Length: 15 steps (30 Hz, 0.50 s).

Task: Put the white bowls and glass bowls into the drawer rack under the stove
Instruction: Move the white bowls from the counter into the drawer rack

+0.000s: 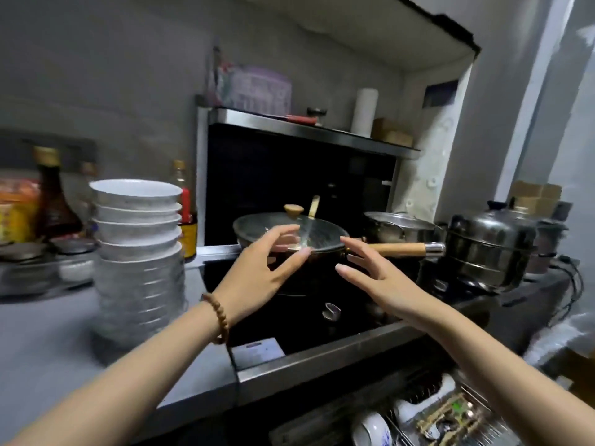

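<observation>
A tall stack of bowls (138, 252) stands on the grey counter to the left of the stove, white bowls on top and what look like glass bowls below. My left hand (260, 268) hovers open above the stove, to the right of the stack and not touching it. My right hand (376, 281) is also open, fingers spread, facing the left hand with nothing between them. The drawer rack (450, 416) under the stove is pulled out at the bottom right, with a white patterned bowl (370, 429) and other ware in it.
A lidded wok (289, 233) with a wooden handle sits on the black stove behind my hands. A steel pot (399, 226) and a steel steamer (492, 249) stand to the right. Sauce bottles (53, 194) and small dishes crowd the counter's back left.
</observation>
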### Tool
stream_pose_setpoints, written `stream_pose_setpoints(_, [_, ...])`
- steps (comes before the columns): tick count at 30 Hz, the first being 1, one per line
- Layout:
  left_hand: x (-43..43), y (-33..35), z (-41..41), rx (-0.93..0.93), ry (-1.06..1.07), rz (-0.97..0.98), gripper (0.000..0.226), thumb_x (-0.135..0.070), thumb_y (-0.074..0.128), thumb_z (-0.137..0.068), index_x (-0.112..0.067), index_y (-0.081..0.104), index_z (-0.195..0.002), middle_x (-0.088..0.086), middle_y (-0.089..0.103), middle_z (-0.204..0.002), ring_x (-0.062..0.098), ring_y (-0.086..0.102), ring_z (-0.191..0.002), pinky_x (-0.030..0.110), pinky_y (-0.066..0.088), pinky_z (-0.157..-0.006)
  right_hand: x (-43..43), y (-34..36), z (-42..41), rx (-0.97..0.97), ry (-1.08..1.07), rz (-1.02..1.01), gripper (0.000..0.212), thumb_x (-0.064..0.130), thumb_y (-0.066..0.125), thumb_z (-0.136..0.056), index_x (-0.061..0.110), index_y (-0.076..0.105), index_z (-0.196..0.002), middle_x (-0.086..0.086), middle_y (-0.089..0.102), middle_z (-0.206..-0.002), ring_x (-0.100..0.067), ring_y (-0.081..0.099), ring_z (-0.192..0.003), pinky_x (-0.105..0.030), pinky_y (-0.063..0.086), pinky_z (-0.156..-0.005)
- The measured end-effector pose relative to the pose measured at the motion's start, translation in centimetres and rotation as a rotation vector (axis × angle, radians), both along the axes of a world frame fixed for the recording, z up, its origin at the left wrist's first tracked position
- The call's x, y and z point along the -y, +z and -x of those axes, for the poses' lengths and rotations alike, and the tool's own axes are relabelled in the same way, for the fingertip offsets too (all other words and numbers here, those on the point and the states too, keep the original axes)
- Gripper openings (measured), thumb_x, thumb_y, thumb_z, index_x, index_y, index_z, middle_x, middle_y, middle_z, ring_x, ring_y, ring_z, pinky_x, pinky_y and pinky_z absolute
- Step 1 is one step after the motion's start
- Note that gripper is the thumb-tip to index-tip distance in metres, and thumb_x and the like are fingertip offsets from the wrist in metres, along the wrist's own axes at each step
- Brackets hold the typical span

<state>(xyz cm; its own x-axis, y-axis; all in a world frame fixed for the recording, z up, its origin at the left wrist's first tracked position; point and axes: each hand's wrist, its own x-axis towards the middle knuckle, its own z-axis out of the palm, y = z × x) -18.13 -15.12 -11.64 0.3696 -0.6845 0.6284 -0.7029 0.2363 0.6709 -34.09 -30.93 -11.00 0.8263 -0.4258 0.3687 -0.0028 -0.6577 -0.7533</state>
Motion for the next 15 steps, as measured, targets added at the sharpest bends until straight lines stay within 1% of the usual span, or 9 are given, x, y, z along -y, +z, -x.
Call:
stream_pose_setpoints(1, [-1.4,1.3,-0.9,0.014,0.036,0.024,0.056,-0.067,0.051,-0.072,-0.04,0.049,-0.121,-0.017,0.062,-0.114,-0.002,0.056,-0.109,0.031,0.048,-0.097,-1.1,1.0,-1.3,0.003,0.035,0.018,0.063,0.077,0.058,-0.059,0.065,0.039,-0.118,0.03,0.042,-0.134,0.001,0.036,-0.133,-0.022,0.035,-0.104])
stream_pose_setpoints(3, [-4.2,3.5,-2.5,0.024,0.101,0.074,0.054,-0.06,0.053,-0.073,-0.036,0.05,-0.121,-0.012,0.062,-0.115,0.004,0.057,-0.11,0.036,0.048,-0.098,-3.1,2.8,-3.9,0.006,0.11,0.037,0.075,0.073,0.058,-0.061,0.053,0.038,-0.131,0.016,0.041,-0.144,-0.004,0.035,-0.136,-0.033,0.036,-0.11])
stream_pose_setpoints(4, [-5.6,4.5,-3.2,0.028,0.13,0.096,0.053,-0.056,0.054,-0.073,-0.034,0.051,-0.121,-0.01,0.062,-0.115,0.007,0.057,-0.111,0.038,0.047,-0.099,-4.0,3.5,-5.1,0.005,0.142,0.032,0.08,0.07,0.059,-0.063,0.047,0.037,-0.135,0.013,0.038,-0.146,-0.005,0.035,-0.137,-0.037,0.035,-0.112])
stream_pose_setpoints(5, [-6.8,5.3,-4.0,0.039,0.156,0.111,0.052,-0.054,0.054,-0.074,-0.032,0.052,-0.121,-0.008,0.063,-0.115,0.009,0.057,-0.111,0.039,0.046,-0.1,-4.8,4.2,-6.4,0.009,0.16,0.035,0.081,0.068,0.059,-0.064,0.044,0.036,-0.137,0.014,0.037,-0.147,-0.005,0.034,-0.136,-0.037,0.034,-0.112])
stream_pose_setpoints(7, [-9.2,6.9,-5.4,0.083,0.211,0.121,0.051,-0.051,0.055,-0.077,-0.029,0.053,-0.122,-0.007,0.063,-0.115,0.009,0.057,-0.111,0.038,0.046,-0.1,-6.3,5.2,-8.9,0.029,0.172,0.065,0.072,0.062,0.06,-0.071,0.044,0.035,-0.137,0.02,0.036,-0.14,-0.001,0.034,-0.133,-0.027,0.034,-0.108])
stream_pose_setpoints(9, [-11.3,8.2,-7.1,0.11,0.264,0.125,0.045,-0.048,0.057,-0.08,-0.03,0.053,-0.122,-0.01,0.063,-0.114,0.004,0.057,-0.11,0.034,0.046,-0.099,-7.6,6.2,-11.3,0.04,0.206,0.084,0.063,0.053,0.06,-0.081,0.045,0.034,-0.137,0.022,0.037,-0.135,0.003,0.033,-0.13,-0.017,0.033,-0.098])
stream_pose_setpoints(10, [-12.2,8.6,-8.0,0.118,0.289,0.123,0.043,-0.049,0.057,-0.081,-0.032,0.053,-0.12,-0.012,0.063,-0.113,0.002,0.057,-0.109,0.031,0.045,-0.099,-8.2,6.5,-12.4,0.043,0.227,0.084,0.061,0.05,0.06,-0.083,0.044,0.034,-0.138,0.022,0.037,-0.137,0.002,0.033,-0.131,-0.016,0.033,-0.097])
stream_pose_setpoints(12, [-13.8,9.0,-9.9,0.121,0.346,0.094,0.045,-0.054,0.055,-0.077,-0.036,0.051,-0.118,-0.015,0.061,-0.114,0.0,0.055,-0.11,0.026,0.044,-0.098,-9.4,7.2,-14.4,0.042,0.257,0.093,0.06,0.048,0.06,-0.084,0.041,0.034,-0.139,0.019,0.035,-0.146,-0.002,0.033,-0.133,-0.022,0.033,-0.102])
stream_pose_setpoints(15, [-15.3,8.4,-13.0,0.059,0.426,0.035,0.058,-0.059,0.054,-0.071,-0.031,0.05,-0.122,-0.008,0.059,-0.12,0.008,0.054,-0.115,0.027,0.042,-0.098,-10.7,7.8,-17.2,0.032,0.305,0.1,0.058,0.049,0.06,-0.084,0.043,0.036,-0.136,0.016,0.032,-0.151,-0.006,0.035,-0.134,-0.027,0.033,-0.106])
